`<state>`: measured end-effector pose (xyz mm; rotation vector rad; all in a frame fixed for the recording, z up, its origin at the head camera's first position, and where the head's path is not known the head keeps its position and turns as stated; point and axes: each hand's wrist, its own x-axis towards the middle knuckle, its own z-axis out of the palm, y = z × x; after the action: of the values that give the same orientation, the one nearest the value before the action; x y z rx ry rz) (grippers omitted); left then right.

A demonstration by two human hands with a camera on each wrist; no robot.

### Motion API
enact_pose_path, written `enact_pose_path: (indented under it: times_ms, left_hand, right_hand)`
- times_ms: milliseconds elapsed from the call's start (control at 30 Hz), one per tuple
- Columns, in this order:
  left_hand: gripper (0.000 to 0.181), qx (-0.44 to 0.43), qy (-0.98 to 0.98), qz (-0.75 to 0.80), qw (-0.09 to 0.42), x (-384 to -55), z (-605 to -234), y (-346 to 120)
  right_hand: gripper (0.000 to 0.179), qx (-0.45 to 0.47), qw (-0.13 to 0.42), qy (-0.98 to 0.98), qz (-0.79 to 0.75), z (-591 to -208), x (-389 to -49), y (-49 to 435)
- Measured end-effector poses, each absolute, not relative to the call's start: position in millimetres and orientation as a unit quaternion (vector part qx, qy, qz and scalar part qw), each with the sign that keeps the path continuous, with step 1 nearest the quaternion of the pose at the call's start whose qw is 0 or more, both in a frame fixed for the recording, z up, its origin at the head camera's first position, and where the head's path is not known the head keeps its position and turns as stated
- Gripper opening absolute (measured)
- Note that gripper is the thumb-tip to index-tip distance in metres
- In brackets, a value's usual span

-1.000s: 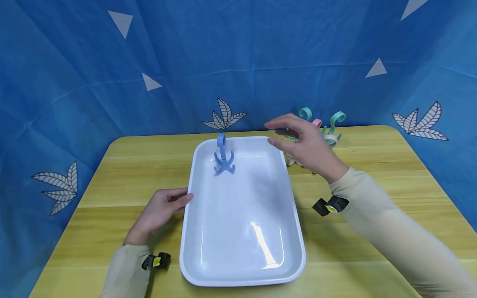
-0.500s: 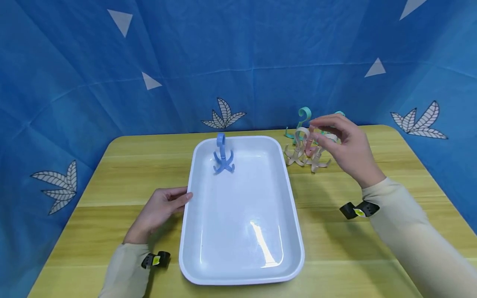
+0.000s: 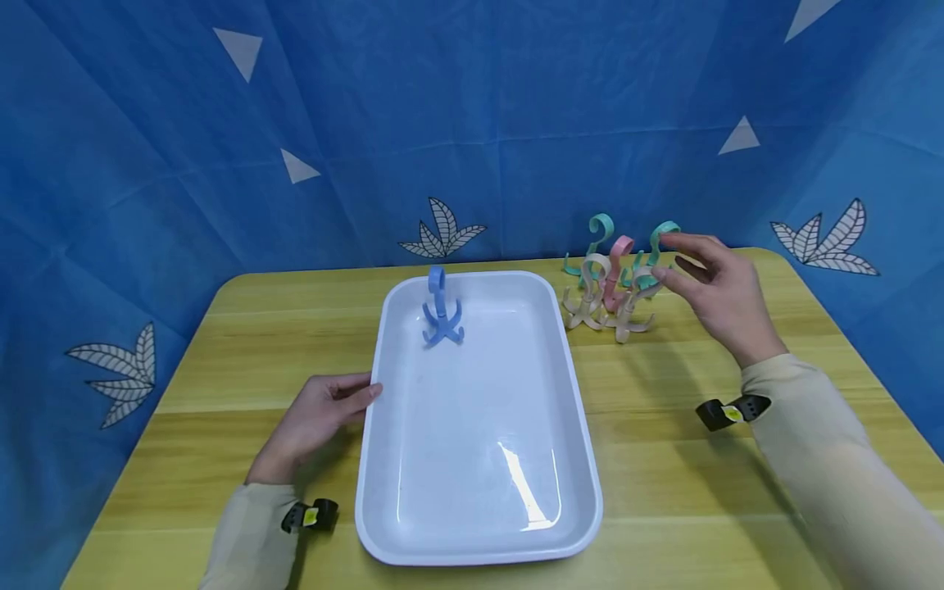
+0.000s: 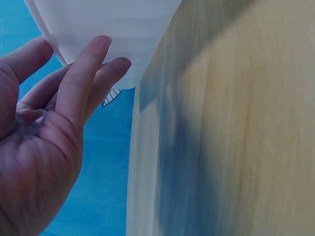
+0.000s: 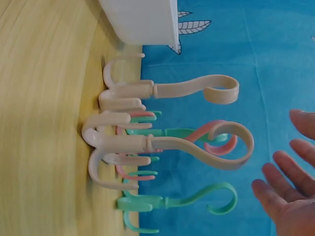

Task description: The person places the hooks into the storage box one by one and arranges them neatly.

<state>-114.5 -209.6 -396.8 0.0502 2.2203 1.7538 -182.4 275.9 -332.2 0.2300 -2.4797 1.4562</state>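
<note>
My left hand (image 3: 313,422) holds the left edge of a white tray (image 3: 479,459), thumb at the rim and fingers against the outer wall. A blue four-pronged hanger hook (image 3: 442,321) stands upright inside the tray's far left. Right of the tray, similar hooks stand close together: a beige one (image 3: 585,310), another beige one (image 3: 624,319), a pink one (image 3: 611,283) and two green ones. My right hand (image 3: 719,295) hovers by the right-hand green hook (image 3: 666,227), fingers and thumb parted. In the right wrist view, a gap shows between that hand and the nearer beige hook (image 5: 123,143).
The tray and hooks stand on a wood-grain table (image 3: 243,352). Behind its far edge hangs a blue cloth (image 3: 354,98) printed with leaves and triangles, close to the green hooks. The cluster's near hooks partly hide those behind.
My right hand has moved from above the tray's far right corner rightward, past the hooks, to their right side. My left hand, the tray and the blue hook have stayed put.
</note>
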Motion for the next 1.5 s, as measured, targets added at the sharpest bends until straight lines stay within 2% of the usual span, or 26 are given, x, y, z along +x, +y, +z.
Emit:
enact_pose_path:
  times_ms: [300,800,1500]
  left_hand:
    - [0.05,0.017,0.778,0.609,0.154,-113.8,-396.3,-210.0]
    - [0.05,0.021,0.785,0.603,0.142,-113.3,-395.5,-208.6]
    - [0.051,0.015,0.782,0.607,0.144,-113.2,-397.9,-207.1]
  right_hand:
    - [0.05,0.028,0.065,-0.876,0.477,-338.4,-187.3,280.9]
    - [0.044,0.037,0.05,-0.869,0.491,-356.5,-199.1,283.9]
    - [0.039,0.022,0.096,-0.88,0.465,-356.2,-196.8,285.7]
